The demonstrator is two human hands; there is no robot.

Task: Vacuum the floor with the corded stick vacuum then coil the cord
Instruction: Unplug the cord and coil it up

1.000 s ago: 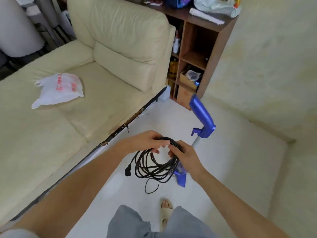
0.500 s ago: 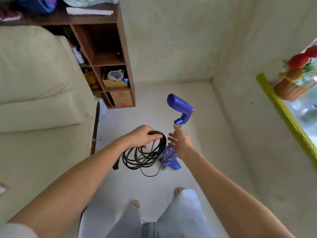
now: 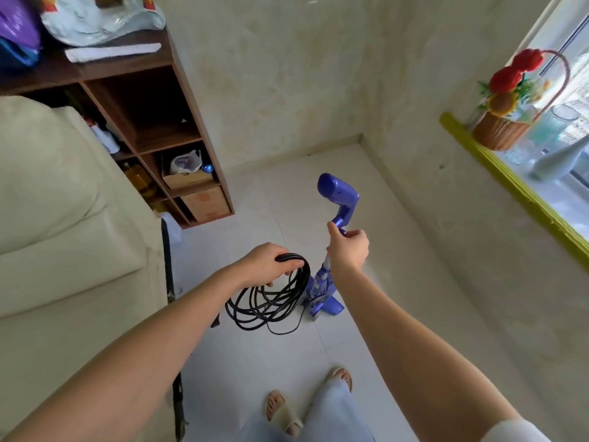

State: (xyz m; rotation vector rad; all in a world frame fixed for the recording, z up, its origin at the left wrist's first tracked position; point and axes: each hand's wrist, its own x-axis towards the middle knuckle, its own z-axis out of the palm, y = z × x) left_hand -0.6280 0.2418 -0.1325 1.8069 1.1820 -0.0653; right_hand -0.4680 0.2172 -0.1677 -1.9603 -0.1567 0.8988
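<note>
- Cord-coiling step, near its end by the look of it: left hand (image 3: 266, 263) grips the coiled cord (image 3: 271, 298), loops hanging at its 6 o'clock.
- Right hand (image 3: 349, 248) wraps the stick vacuum (image 3: 338, 199) below its handle; vacuum upright on the floor (image 3: 255, 362).
- Next, likely: secure the coil on the vacuum, minding the trailing tail.

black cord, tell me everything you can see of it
The black cord is a thin, rubbery-looking cable gathered into a loose coil of many loops. The left hand grips the top of the bundle, and the loops hang beneath it over the white floor. One slack strand trails lower toward the blue stick vacuum, beside it. A dark plug end dangles at the coil's left.
</note>
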